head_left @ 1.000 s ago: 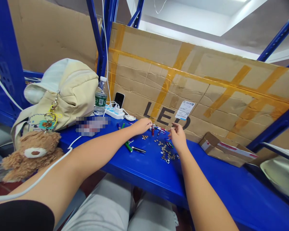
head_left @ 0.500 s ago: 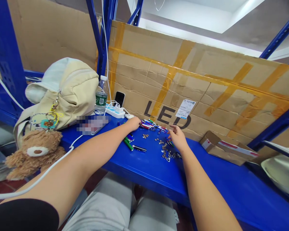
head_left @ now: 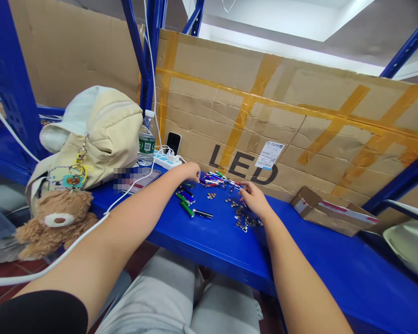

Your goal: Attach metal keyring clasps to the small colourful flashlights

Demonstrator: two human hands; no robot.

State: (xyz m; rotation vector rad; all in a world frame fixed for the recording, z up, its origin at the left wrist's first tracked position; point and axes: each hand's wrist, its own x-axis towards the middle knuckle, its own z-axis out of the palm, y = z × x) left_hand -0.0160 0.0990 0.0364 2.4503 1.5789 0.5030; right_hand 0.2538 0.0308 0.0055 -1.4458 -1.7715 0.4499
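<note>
Small coloured pen-like tubes [head_left: 216, 178] lie in a pile at the back of the blue shelf [head_left: 316, 260], below the taped cardboard. My left hand [head_left: 190, 171] rests at the pile's left end, fingers curled down; what they hold, if anything, is hidden. My right hand [head_left: 252, 199] lies at the pile's right end, fingers bent over small parts. A few green and dark tubes [head_left: 191, 208] lie apart near the left forearm. Several small round metal pieces [head_left: 242, 220] are scattered by the right wrist.
A cream backpack [head_left: 97, 134] with a keychain and a brown teddy bear [head_left: 55, 220] sit at the left. A water bottle [head_left: 146, 139], a phone [head_left: 173, 141] and a white power strip [head_left: 165, 160] stand behind. A flat cardboard box [head_left: 330, 211] lies at the right.
My left hand has slid leftward along the tube pile, uncovering it. My right hand has reached slightly forward toward the pile. The camera has shifted a little.
</note>
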